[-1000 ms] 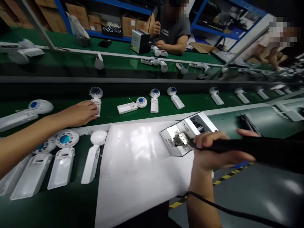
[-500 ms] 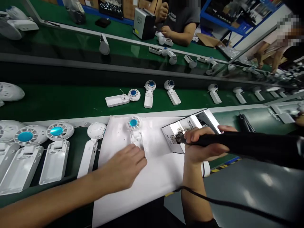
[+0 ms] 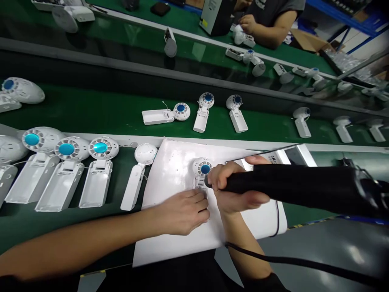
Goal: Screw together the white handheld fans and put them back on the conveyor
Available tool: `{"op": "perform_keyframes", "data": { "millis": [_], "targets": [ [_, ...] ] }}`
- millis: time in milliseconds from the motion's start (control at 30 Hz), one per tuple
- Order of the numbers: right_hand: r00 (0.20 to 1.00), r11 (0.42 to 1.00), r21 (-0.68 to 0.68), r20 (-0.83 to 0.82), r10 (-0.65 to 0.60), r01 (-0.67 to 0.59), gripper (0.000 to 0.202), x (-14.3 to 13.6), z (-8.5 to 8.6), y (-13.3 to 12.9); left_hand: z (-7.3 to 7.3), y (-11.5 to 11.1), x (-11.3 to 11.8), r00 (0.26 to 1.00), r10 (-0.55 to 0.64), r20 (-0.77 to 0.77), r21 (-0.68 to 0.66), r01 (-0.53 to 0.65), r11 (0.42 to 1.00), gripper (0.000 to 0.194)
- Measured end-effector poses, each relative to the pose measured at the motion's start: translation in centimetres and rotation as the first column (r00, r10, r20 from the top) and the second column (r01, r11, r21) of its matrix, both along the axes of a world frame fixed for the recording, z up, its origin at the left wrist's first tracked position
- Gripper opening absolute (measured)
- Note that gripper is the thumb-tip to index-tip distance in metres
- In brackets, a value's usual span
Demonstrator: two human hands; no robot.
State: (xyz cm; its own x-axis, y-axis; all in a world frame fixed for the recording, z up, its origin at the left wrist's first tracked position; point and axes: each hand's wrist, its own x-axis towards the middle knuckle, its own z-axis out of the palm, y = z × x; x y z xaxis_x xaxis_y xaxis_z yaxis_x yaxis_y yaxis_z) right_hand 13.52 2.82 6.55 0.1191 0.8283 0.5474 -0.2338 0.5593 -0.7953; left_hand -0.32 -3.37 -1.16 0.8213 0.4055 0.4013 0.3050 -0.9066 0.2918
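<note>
One white fan unit (image 3: 201, 172) in work, center of frame, on the white sheet (image 3: 162, 174). Five more on the near bench (image 3: 18, 231), lower left: three show a bright blue disc, one is turned with a plain white face, one is cut off by the frame edge. Seven along the green strip (image 3: 115, 105) behind: one upper left, three mid-frame, three at right. One black handheld tool (image 3: 298, 185), one silver box (image 3: 281, 156).

Left hand (image 3: 185, 213): forearm in from lower left, palm down over the unit's lower part. Fingers bent and close together; can't tell if they pinch it or just press, contact hidden. Right hand (image 3: 235, 200): forearm up from bottom right, fingers wrapped round the tool's front end. Tool lies nearly level, front end at the unit's joint; can't tell if the tip touches.

Unit: round vented head, dark blue disc at center, head toward top of frame, open white section below it, rest under the left hand.

Silver box partly hidden behind right hand and tool. Black cord (image 3: 291, 261) crosses the right forearm, lower right. Co-worker's hand (image 3: 247, 24) at a white unit, top of frame.
</note>
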Motion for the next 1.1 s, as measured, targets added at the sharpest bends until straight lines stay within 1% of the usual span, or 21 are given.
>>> {"op": "perform_keyframes", "data": {
  "millis": [100, 167, 300, 400, 467, 500, 567, 600, 633, 667, 700, 733, 767, 800, 833, 867, 900, 933, 967, 1033, 1100],
  "targets": [
    [1.000, 0.999, -0.047, -0.001, -0.020, 0.020, 0.059, -0.4, -0.7, 0.3, -0.1, 0.0, 0.0, 1.000, 0.007, -0.001, -0.014, -0.007, 1.000, 0.018],
    [1.000, 0.996, -0.084, -0.006, -0.010, 0.010, 0.058, -0.5, -1.3, 0.5, -0.1, 0.1, 0.1, 1.000, -0.001, 0.001, -0.037, 0.001, 0.999, 0.018],
    [0.997, 0.988, -0.140, 0.002, 0.073, -0.072, 0.054, -0.5, -3.4, 0.5, -0.2, 0.1, 0.1, 0.999, -0.033, -0.006, -0.072, 0.033, 0.997, 0.014],
    [0.998, 0.984, -0.171, 0.020, 0.055, -0.051, 0.055, -0.7, -5.0, 0.1, -0.4, 0.0, 0.2, 1.000, -0.022, 0.010, -0.077, 0.023, 0.997, 0.011],
    [0.996, 0.978, -0.199, 0.053, 0.069, -0.058, 0.058, -1.0, -5.4, 0.0, -0.6, -0.2, 0.2, 1.000, -0.006, 0.031, -0.085, 0.008, 0.996, 0.013],
    [0.994, 0.974, -0.211, 0.058, 0.096, -0.082, 0.060, -1.0, -5.2, 0.0, -0.6, -0.2, 0.2, 0.999, -0.001, 0.039, -0.082, 0.004, 0.997, 0.015],
    [0.992, 0.976, -0.182, 0.027, 0.125, -0.118, 0.059, -0.5, -4.0, 0.1, -0.5, -0.2, 0.1, 0.999, 0.001, 0.037, -0.067, 0.001, 0.998, 0.018],
    [0.996, 0.987, -0.133, 0.002, 0.090, -0.089, 0.057, 0.2, -2.9, 0.2, -0.4, -0.2, 0.0, 1.000, 0.000, 0.029, -0.060, 0.002, 0.998, 0.019],
    [1.000, 0.998, -0.055, -0.015, 0.015, -0.016, 0.055, 1.2, -1.7, 0.3, -0.3, -0.2, 0.0, 1.000, -0.004, 0.018, -0.056, 0.005, 0.998, 0.019],
    [0.995, 0.995, 0.032, -0.028, -0.099, 0.100, 0.053, 2.5, -0.5, 0.4, -0.2, -0.2, -0.1, 1.000, -0.007, 0.006, -0.057, 0.008, 0.998, 0.019],
    [0.966, 0.958, 0.127, -0.022, -0.256, 0.256, 0.052, 4.0, 0.7, 0.5, -0.1, -0.2, -0.1, 1.000, -0.009, -0.004, -0.063, 0.009, 0.998, 0.018],
    [0.931, 0.906, 0.230, 0.007, -0.366, 0.354, 0.046, 5.5, 1.7, 0.7, 0.0, -0.2, -0.1, 1.000, -0.012, -0.011, -0.071, 0.011, 0.997, 0.019],
    [0.879, 0.853, 0.257, 0.026, -0.477, 0.455, 0.044, 7.0, 2.4, 0.9, 0.0, -0.2, -0.1, 1.000, -0.016, -0.017, -0.079, 0.014, 0.997, 0.019],
    [0.832, 0.809, 0.262, 0.038, -0.553, 0.525, 0.045, 8.3, 2.9, 1.1, 0.1, -0.2, -0.1, 1.000, -0.019, -0.021, -0.085, 0.017, 0.996, 0.019],
    [0.799, 0.783, 0.241, 0.047, -0.599, 0.573, 0.046, 9.4, 3.1, 1.2, 0.1, -0.2, -0.1, 1.000, -0.020, -0.023, -0.089, 0.018, 0.996, 0.019],
    [0.779, 0.770, 0.203, 0.048, -0.625, 0.605, 0.047, 10.1, 3.1, 1.3, 0.1, -0.2, -0.1, 0.999, -0.019, -0.026, -0.091, 0.017, 0.996, 0.019],
    [0.775, 0.770, 0.170, 0.048, -0.630, 0.615, 0.048, 10.4, 3.0, 1.3, 0.1, -0.2, -0.1, 0.999, -0.018, -0.027, -0.091, 0.015, 0.996, 0.019],
    [0.787, 0.784, 0.146, 0.048, -0.615, 0.603, 0.049, 10.4, 2.8, 1.2, 0.1, -0.1, -0.1, 0.999, -0.017, -0.027, -0.088, 0.015, 0.996, 0.019],
    [0.814, 0.812, 0.128, 0.051, -0.578, 0.569, 0.049, 10.1, 2.5, 1.0, 0.1, -0.1, -0.1, 0.999, -0.017, -0.029, -0.084, 0.015, 0.996, 0.019],
    [0.889, 0.889, 0.084, 0.052, -0.456, 0.451, 0.049, 8.8, 2.0, 0.5, 0.2, -0.1, -0.1, 0.999, -0.020, -0.035, -0.075, 0.017, 0.997, 0.018],
    [0.948, 0.949, 0.024, 0.031, -0.315, 0.315, 0.050, 6.9, 1.6, 0.0, 0.3, -0.1, -0.1, 0.999, -0.022, -0.039, -0.072, 0.019, 0.997, 0.019]
  ]
}}
